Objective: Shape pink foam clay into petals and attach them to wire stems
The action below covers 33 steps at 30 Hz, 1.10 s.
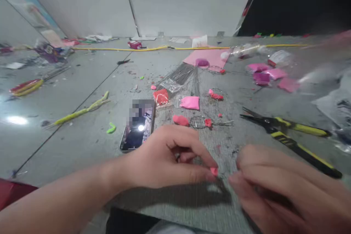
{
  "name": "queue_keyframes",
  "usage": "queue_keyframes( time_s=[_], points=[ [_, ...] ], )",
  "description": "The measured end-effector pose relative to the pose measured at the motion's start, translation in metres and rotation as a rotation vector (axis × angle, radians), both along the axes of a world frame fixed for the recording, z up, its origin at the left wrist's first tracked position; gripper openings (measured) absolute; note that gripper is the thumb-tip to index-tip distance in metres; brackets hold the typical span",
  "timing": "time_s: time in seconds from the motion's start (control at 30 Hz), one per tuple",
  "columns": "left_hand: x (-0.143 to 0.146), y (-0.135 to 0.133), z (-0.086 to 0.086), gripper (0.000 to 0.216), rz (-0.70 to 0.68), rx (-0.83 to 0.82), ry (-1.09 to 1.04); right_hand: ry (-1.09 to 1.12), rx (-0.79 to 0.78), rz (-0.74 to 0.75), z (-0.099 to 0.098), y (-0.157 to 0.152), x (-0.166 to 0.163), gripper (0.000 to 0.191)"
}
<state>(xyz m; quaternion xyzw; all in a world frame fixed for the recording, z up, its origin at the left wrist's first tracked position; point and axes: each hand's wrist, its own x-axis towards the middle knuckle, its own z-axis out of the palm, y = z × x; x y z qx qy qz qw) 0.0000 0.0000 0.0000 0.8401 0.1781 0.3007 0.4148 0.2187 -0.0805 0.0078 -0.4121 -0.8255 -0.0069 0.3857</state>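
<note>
Between thumb and index finger, my left hand (175,157) pinches a small coral-pink piece of clay (214,171). My right hand (276,186) is slightly blurred, its fingers curled and pressed together just right of that piece; whatever it may hold is hidden. Beyond my left hand lie a larger coral clay lump (180,120) and a twisted wire form (197,121) with a bit of coral clay (208,122) on it. Farther back are another wire loop with coral clay (216,95), a bright pink clay packet (189,102) and a red clay packet (161,97).
A phone (138,126) lies beside my left wrist. Black-and-yellow pliers (285,131) rest on the right. Loose wires (179,76) fan out toward a pink sheet (219,58). Several pink packets (260,77), a yellow-green twisted stem (82,112) and a yellow cable (148,49) lie around.
</note>
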Motion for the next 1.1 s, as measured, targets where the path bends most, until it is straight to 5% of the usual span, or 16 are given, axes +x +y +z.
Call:
queue_keyframes(
  time_s=[0.17, 0.33, 0.7, 0.93, 1.1],
  points=[
    [-0.007, 0.015, -0.008, 0.02, -0.043, 0.359, 0.45, 0.01, -0.053, -0.047, -0.004, 0.009, 0.003, 0.018],
    [-0.005, 0.017, -0.02, 0.024, -0.067, 0.463, 0.699, 0.025, -0.048, -0.039, -0.007, 0.017, 0.002, 0.023],
    [-0.012, 0.022, -0.007, 0.017, -0.036, 0.381, 0.747, 0.061, -0.089, -0.074, -0.013, 0.02, 0.001, 0.026],
    [-0.02, 0.036, -0.01, 0.031, 0.29, 0.518, 0.625, 0.071, -0.098, -0.109, -0.015, 0.02, 0.0, 0.026],
    [-0.015, 0.042, -0.025, 0.02, 0.36, 0.454, 0.666, 0.068, -0.084, -0.123, -0.016, 0.023, -0.002, 0.026]
  ],
)
